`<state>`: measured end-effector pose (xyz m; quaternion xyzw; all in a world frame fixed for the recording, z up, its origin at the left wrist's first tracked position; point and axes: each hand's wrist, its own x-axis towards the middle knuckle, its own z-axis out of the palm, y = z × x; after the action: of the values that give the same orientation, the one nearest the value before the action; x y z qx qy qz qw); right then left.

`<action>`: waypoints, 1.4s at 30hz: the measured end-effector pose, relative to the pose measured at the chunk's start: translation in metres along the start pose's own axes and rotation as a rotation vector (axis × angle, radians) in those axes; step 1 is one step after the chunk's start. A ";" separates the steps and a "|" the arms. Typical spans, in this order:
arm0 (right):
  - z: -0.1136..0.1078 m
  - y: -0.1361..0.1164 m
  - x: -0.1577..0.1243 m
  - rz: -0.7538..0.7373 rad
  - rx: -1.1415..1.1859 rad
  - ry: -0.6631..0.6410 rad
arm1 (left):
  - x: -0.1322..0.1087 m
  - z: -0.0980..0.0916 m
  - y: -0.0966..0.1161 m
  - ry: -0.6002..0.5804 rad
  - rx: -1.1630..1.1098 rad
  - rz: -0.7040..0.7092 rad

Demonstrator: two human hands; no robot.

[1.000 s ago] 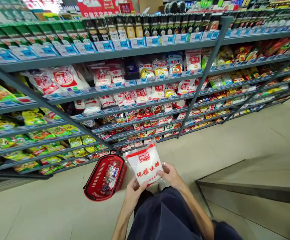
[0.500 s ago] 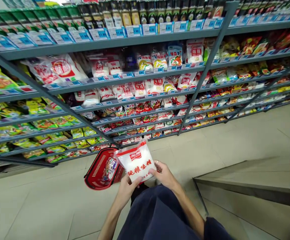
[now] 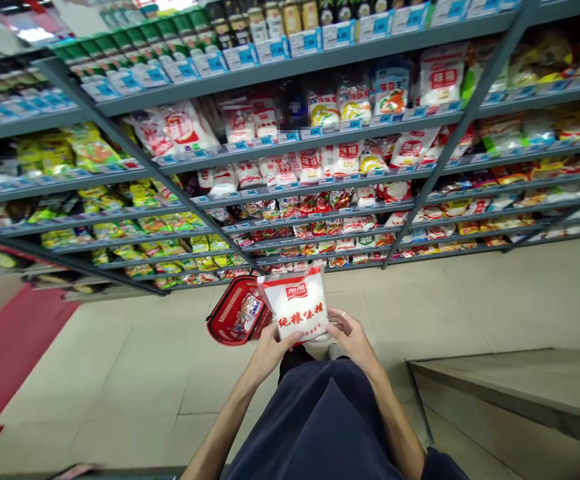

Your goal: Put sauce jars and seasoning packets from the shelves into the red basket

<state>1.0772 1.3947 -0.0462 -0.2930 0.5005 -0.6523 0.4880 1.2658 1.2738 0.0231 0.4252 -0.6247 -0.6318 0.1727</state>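
Observation:
A clear bag of white contents with red lettering (image 3: 297, 303) is held upright in front of my body, its printed side facing me. My left hand (image 3: 271, 348) grips its lower left corner, thumb on the front. At the lower right edge, my right hand (image 3: 351, 333), with a ring on one finger, pinches the bag. Just left of the bag, a red shopping basket (image 3: 223, 323) rests on the floor, with a printed packet (image 3: 249, 313) inside. The bag covers part of the basket's right side.
Long grey shelves (image 3: 320, 130) full of packets and jars run across the view ahead. A flat grey structure with dark edges (image 3: 510, 393) stands at the lower right. Red flooring (image 3: 17, 347) lies at the far left, beside pale floor tiles (image 3: 135, 360).
The view has shifted, so the shelves, basket and hands appear further right, and red flooring shows at the left. Both hands still hold the bag, which now looks more level.

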 end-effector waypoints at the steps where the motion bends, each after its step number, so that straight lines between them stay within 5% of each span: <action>1: 0.000 0.000 0.001 0.012 -0.007 -0.010 | -0.001 -0.001 -0.001 0.006 -0.021 0.001; 11: 0.024 0.012 0.018 0.183 -0.058 -0.163 | -0.017 -0.016 -0.024 0.017 -0.162 -0.009; 24: 0.042 0.026 0.036 0.148 -0.099 -0.110 | -0.010 -0.048 -0.042 0.051 -0.252 0.080; 33: 0.067 0.015 0.042 0.191 -0.016 -0.098 | -0.006 -0.055 -0.040 -0.040 -0.209 0.044; 39: 0.069 0.016 0.028 0.179 0.057 -0.052 | -0.018 -0.064 -0.041 -0.262 -0.266 0.077; 42: 0.060 0.020 0.020 0.135 0.098 0.006 | -0.038 -0.079 -0.059 -0.128 -0.233 -0.012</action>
<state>1.1296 1.3540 -0.0475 -0.2324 0.4878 -0.6426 0.5432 1.3657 1.2612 -0.0088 0.3647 -0.5543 -0.7270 0.1769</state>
